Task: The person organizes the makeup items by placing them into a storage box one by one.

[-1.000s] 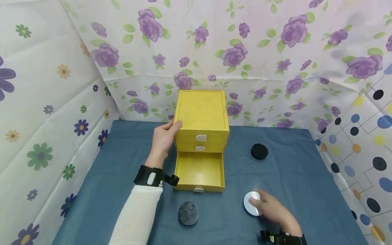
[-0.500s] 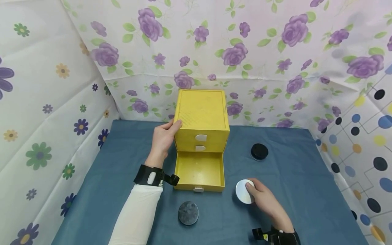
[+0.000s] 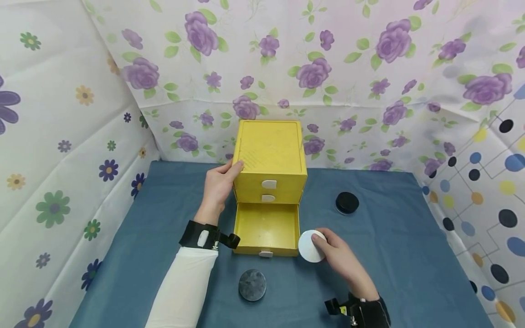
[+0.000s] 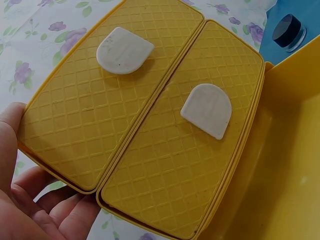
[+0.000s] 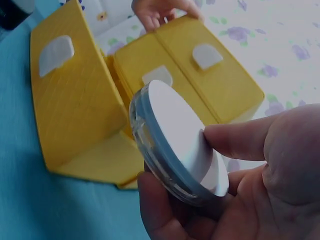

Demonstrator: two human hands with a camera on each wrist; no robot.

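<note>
A yellow drawer box [image 3: 270, 148] with white tabs stands at the back middle of the table, its bottom drawer [image 3: 268, 225] pulled out with nothing inside. My left hand [image 3: 218, 187] grips the box's left front corner, thumb on top and fingers down the side. My right hand [image 3: 338, 255] pinches a round, flat container with a white top [image 3: 311, 246] and clear sides, thumb on the white face and fingers beneath, as the right wrist view shows. This container is just off the drawer's front right corner and overlaps its edge in the head view.
A dark grey round container [image 3: 252, 285] lies in front of the drawer. A small black-lidded jar [image 3: 347, 202] stands right of the box. The blue cloth [image 3: 393, 228] covers the table, with flowered sheets [image 3: 348, 68] behind and patterned sheets at both sides.
My right hand has carried the white-topped container to the left and away from me, from the right front up to the open drawer. The left hand and the box have stayed put.
</note>
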